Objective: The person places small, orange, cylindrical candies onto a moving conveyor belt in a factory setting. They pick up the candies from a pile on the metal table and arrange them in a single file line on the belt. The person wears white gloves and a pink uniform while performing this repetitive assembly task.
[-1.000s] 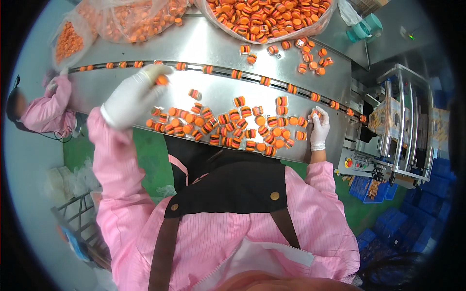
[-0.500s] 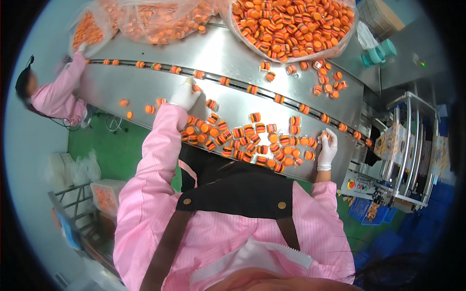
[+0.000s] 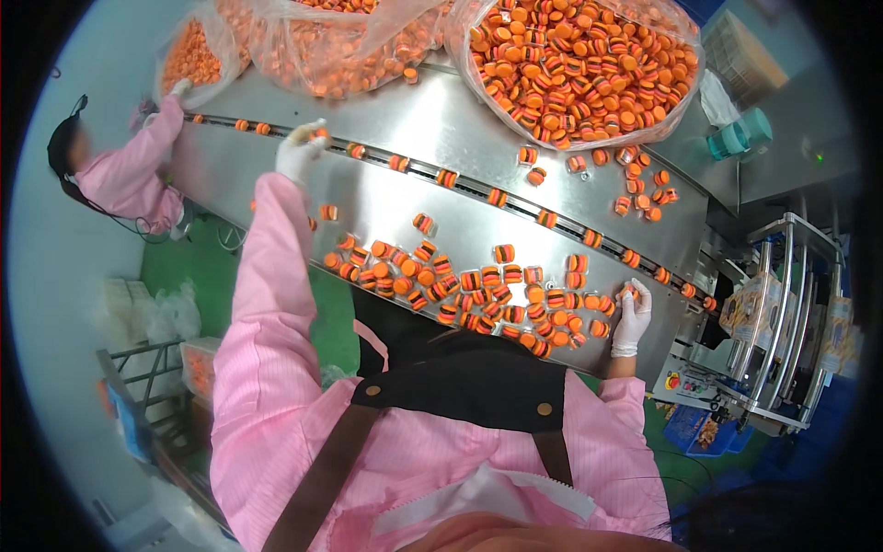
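Observation:
White gloves cover both my hands. My left hand (image 3: 299,155) reaches over the narrow conveyor channel (image 3: 428,168), its fingers closed at a small orange burger-shaped candy (image 3: 319,133). Whether that candy touches the channel I cannot tell. At the right end of the loose pile, my right hand (image 3: 633,322) is bent just above the steel table, fingertips pinching another orange candy (image 3: 630,291). Between my hands, near the table's front edge, lies a spread of striped burger-shaped candies (image 3: 492,276) in clear wrapping. Single candies sit spaced out in a row along the channel.
Large clear bags of candies (image 3: 589,74) stand along the far side, with loose candies (image 3: 635,184) beside them. A machine with metal rollers (image 3: 777,313) stands at the channel's right end. Another person in pink (image 3: 129,184) works at the far left. Teal cups (image 3: 740,135) stand back right.
My left hand has moved left and farther out along the channel. My right hand stays at the pile's right end with its fingers pinched. The whole view has shifted slightly.

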`<action>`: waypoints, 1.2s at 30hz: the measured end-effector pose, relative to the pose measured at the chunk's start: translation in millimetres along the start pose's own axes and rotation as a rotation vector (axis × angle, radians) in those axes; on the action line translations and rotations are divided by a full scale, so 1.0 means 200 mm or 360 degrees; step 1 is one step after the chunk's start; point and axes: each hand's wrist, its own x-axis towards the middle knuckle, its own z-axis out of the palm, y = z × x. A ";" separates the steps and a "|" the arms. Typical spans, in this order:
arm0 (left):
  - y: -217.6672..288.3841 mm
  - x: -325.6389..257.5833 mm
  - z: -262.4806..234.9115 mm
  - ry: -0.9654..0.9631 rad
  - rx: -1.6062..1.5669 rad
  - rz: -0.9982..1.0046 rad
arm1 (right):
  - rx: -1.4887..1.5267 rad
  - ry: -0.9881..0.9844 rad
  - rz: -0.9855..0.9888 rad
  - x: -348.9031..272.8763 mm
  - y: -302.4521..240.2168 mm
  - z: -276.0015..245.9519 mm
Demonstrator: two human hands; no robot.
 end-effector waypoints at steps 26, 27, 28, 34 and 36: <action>0.03 0.24 0.38 0.0095 0.1897 0.0671 | -0.0053 0.0032 0.0029 -0.01 -0.02 0.01; 0.06 0.20 0.47 -0.0024 0.1801 0.0795 | -0.0056 0.0028 0.0020 -0.01 -0.01 0.01; 0.10 0.15 0.57 -0.0148 0.1699 0.0921 | -0.0060 0.0031 0.0010 -0.01 0.00 0.01; 0.21 -0.23 1.23 -0.1010 0.1076 0.1084 | -0.0124 0.0048 -0.0039 -0.01 -0.04 0.02; 0.26 -0.33 1.43 -0.1133 0.1091 0.0974 | -0.0079 0.0050 0.0017 -0.01 -0.04 0.03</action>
